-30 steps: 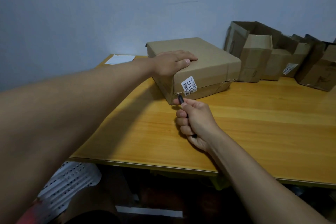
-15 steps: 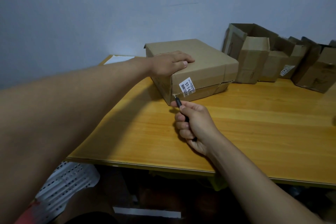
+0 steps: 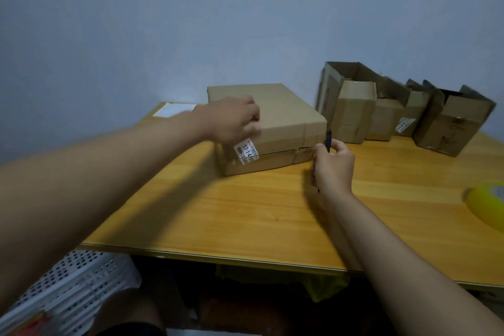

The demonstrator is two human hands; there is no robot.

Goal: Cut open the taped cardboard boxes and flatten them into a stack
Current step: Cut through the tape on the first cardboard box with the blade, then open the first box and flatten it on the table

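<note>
We press our left hand (image 3: pixel 234 120) on the box (image 3: pixel 283 114). Our right hand (image 3: pixel 334 165) grips a cutter (image 3: pixel 328 140) at its right corner.

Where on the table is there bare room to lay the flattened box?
The widest bare patch of the table lies along its near edge, in front of the taped box, running right toward the tape roll. The back right is crowded with opened boxes. A white paper takes the far left corner.
</note>
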